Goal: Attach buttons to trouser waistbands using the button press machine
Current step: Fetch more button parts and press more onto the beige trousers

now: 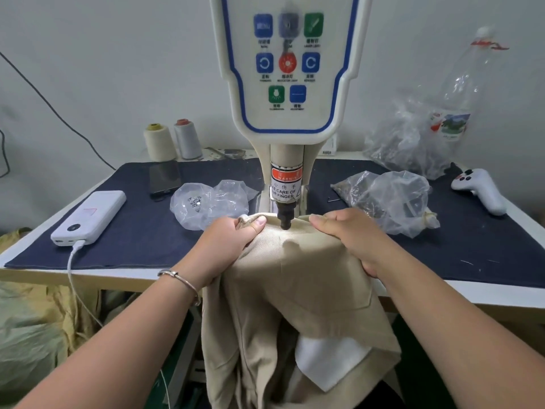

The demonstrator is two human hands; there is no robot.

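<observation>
Two hands held the beige trouser waistband (290,231) under the press head (285,215); left hand (227,240) pinched its edge, right hand (348,234) curled over the fabric; both thumbs sat close, so a slip risked a crushed finger or misplaced button.

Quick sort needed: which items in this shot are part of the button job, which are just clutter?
In use:
- button press machine, punch over the waistband
- beige trousers
- left hand and right hand, both gripping the waistband
- bag of small metal parts

Lying about:
- power bank
- phone
- two thread cones
- plastic bottle
- white controller
</observation>
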